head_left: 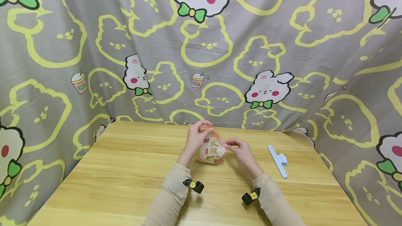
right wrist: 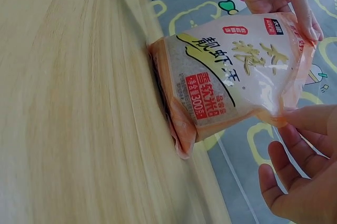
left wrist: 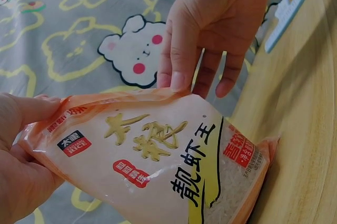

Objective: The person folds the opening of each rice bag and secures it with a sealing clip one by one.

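Note:
A clear and orange bag of rice (head_left: 213, 150) stands upright on the table, its printed front facing me. My left hand (head_left: 196, 137) pinches the top edge at one corner, thumb in front. On the opposite side, my right hand (head_left: 241, 151) pinches the bag's edge near the top between thumb and index finger. The right hand's other fingers (right wrist: 287, 182) are loosely bent, off the bag. White grains show through the lower part of the bag (left wrist: 231, 192) in the left wrist view. The top edge looks flat; whether it is sealed I cannot tell.
A light blue bag clip (head_left: 277, 161) lies on the wooden table (head_left: 125, 184), right of the right hand. A grey curtain (head_left: 220, 55) with cartoon rabbits hangs behind the table and along both sides. Black camera mounts (head_left: 193, 185) sit on both wrists.

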A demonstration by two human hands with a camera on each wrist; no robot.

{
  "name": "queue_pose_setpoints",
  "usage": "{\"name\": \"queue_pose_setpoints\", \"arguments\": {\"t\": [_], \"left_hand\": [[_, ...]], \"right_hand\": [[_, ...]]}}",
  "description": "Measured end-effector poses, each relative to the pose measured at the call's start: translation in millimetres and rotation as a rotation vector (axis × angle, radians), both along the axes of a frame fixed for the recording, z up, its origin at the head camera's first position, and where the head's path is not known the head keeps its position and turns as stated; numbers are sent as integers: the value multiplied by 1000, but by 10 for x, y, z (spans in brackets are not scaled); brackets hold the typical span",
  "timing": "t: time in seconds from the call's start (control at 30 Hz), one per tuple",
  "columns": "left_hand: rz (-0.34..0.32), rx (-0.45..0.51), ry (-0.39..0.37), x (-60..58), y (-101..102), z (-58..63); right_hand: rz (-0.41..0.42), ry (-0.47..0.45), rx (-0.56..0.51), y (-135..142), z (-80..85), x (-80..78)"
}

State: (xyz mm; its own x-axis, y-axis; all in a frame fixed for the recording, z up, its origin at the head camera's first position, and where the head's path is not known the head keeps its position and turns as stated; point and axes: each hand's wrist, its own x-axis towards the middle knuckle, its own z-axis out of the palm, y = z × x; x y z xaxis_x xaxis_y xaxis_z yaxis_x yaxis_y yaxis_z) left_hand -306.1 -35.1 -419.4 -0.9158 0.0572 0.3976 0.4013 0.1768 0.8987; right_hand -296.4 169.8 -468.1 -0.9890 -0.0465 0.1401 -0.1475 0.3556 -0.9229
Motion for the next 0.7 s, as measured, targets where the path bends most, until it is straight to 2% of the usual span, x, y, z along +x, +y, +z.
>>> {"name": "queue_pose_setpoints", "arguments": {"t": [0.6,0.7], "left_hand": [[-22,20,-24,20,-7,15],[-12,17,-21,18,-4,8]], "right_hand": [[-22,35,54,323,56,95],[-24,28,68,355,152,168]]}}
